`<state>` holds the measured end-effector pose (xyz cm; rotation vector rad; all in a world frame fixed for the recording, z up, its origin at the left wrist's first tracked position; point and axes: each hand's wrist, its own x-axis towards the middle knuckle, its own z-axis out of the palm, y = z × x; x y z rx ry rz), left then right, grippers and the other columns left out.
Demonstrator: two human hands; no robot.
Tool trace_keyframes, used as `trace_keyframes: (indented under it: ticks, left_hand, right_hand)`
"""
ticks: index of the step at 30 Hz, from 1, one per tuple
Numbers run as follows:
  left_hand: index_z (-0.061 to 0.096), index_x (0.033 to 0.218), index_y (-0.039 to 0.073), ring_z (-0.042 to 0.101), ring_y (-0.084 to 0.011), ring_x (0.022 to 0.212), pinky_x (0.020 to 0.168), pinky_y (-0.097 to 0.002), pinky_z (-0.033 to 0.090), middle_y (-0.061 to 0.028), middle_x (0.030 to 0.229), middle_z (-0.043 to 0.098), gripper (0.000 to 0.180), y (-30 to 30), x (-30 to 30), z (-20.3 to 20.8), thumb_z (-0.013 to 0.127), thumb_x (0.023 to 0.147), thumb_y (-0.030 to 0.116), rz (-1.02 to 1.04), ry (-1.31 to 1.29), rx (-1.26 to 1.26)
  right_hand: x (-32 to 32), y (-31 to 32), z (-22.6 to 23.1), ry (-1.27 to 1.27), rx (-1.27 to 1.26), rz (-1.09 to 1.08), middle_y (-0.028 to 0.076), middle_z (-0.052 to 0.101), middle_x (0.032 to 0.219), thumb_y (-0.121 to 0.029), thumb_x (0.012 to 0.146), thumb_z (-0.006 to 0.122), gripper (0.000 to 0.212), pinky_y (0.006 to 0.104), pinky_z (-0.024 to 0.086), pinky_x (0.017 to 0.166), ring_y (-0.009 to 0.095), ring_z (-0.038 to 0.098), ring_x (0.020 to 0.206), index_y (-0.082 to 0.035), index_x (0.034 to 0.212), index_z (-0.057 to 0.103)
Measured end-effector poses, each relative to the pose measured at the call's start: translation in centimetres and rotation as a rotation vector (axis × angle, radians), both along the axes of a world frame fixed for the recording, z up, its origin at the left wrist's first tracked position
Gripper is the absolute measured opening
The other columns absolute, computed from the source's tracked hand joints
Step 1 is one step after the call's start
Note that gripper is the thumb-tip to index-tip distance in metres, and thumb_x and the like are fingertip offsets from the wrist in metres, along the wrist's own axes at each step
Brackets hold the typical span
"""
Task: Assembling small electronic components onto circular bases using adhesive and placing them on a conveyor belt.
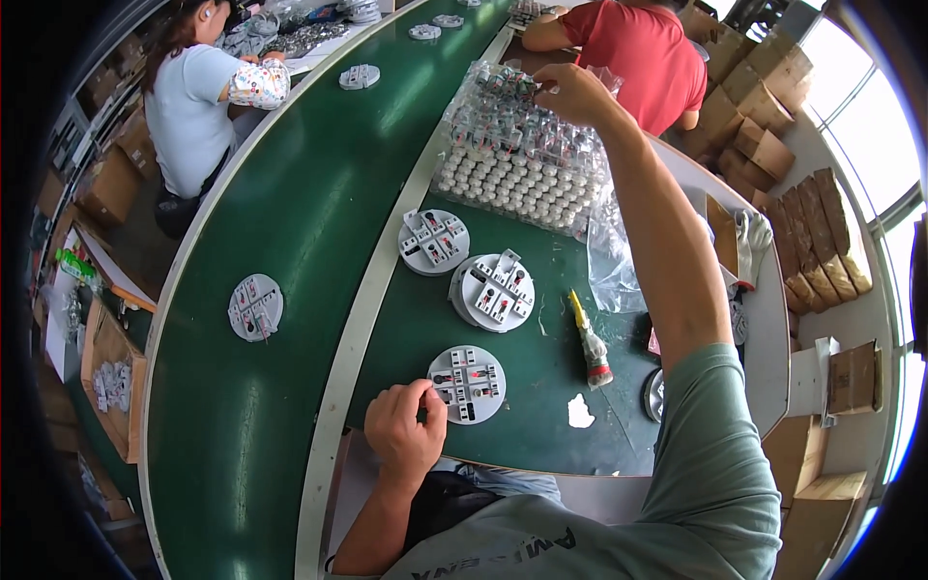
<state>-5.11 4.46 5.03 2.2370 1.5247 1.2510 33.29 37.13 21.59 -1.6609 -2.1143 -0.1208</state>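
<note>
By the left hand (404, 428), fingers curled, the round grey-and-white plastic disc (467, 385) is set just right of the fingertips — easily skewed by a nudge. Its block-studded face is turned up; no long axis is shown. Over clear plastic trays (527, 215), the right hand's (572, 99) fingers are bent — neither grip can be told.

Left side: person (188, 111) in pale blue top, patterned sleeve cover (259, 87); green bottle (75, 265) tilted; open carton (136, 411) holding pale grey parts (114, 385). Right side: red-shirted person (643, 63) near piled cardboard boxes (768, 87); brown bundles (826, 232) lean beside bright window (863, 135).
</note>
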Motion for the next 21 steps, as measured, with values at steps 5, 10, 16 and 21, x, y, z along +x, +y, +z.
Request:
trace_keyframes:
  ticks: [5, 10, 16, 21]
  left_hand:
    - [0.071, 0.097, 0.009, 0.060, -0.0279, 0.066, 0.059, -0.0427, 0.044, -0.0051, 0.076, 0.063, 0.009, -0.5, -0.4, -0.2, 0.072, 0.088, 0.009, 0.006, 0.012, -0.002]
    - [0.071, 0.096, 0.009, 0.060, -0.0281, 0.066, 0.059, -0.0435, 0.044, -0.0052, 0.076, 0.062, 0.008, -0.3, -0.4, -1.2, 0.072, 0.088, 0.009, -0.011, -0.003, -0.034]
    - [0.070, 0.094, 0.009, 0.060, -0.0292, 0.066, 0.060, -0.0443, 0.044, -0.0056, 0.076, 0.061, 0.008, -0.8, -1.1, -3.5, 0.073, 0.087, 0.009, -0.017, -0.032, -0.027]
    - [0.070, 0.097, 0.009, 0.063, -0.0286, 0.071, 0.063, -0.0443, 0.047, -0.0055, 0.081, 0.064, 0.012, -1.1, -0.8, -6.2, 0.075, 0.086, 0.013, -0.061, -0.030, -0.070]
  right_hand:
    - [0.9, -0.5, 0.0, 0.036, -0.048, 0.060, 0.014, 0.079, 0.105, -0.024, 0.084, 0.084, 0.042, 0.0390, 0.058, 0.089, 0.027, 0.076, 0.095, -0.006, 0.121, 0.076]
    - [0.1, -4.2, 2.1, -0.044, 0.012, 0.000, 0.011, 0.076, 0.097, -0.020, 0.084, 0.087, 0.034, 0.0348, 0.057, 0.082, 0.019, 0.072, 0.087, -0.002, 0.110, 0.074]
    - [-6.9, -22.1, -4.2, 0.386, -0.121, 0.033, 0.004, 0.074, 0.096, -0.014, 0.093, 0.083, 0.028, 0.0273, 0.057, 0.080, 0.009, 0.069, 0.091, 0.002, 0.114, 0.073]
    - [-13.5, -36.7, -14.2, 0.534, -0.414, -0.035, 0.009, 0.073, 0.103, -0.005, 0.086, 0.086, 0.029, 0.0294, 0.058, 0.078, 0.016, 0.072, 0.088, -0.002, 0.113, 0.075]
